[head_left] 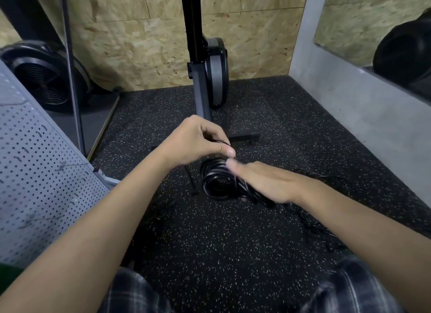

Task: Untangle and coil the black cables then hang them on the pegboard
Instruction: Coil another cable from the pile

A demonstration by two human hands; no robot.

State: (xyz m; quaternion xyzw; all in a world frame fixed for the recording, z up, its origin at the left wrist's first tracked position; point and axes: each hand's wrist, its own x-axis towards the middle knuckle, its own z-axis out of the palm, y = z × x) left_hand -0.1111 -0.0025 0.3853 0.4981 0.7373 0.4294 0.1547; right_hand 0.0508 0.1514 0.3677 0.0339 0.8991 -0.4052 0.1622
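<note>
Speckled black rubber floor [210, 247] runs back to a chipboard wall [140, 44], with the upright of a grey exercise machine [203, 95] just beyond the hands. Both bare forearms reach forward and meet over the middle of the floor.

The left hand [196, 142] is raised, its wrist bent and knuckles up. Its fingers are curled, and thumb and forefinger pinch a thin cable strand [222, 142] at its right edge. Just below and right of it, the right hand [263, 182] lies palm down with straight fingers pressed together, blurred at the tips. It rests over a coil of black cable [215, 184], whose loops show left of and under its fingers; I cannot tell whether the thumb hooks them. Loose cable [312, 221] trails on the floor beneath the right forearm. A grey pegboard [35, 168] stands well left of the left forearm.
</note>
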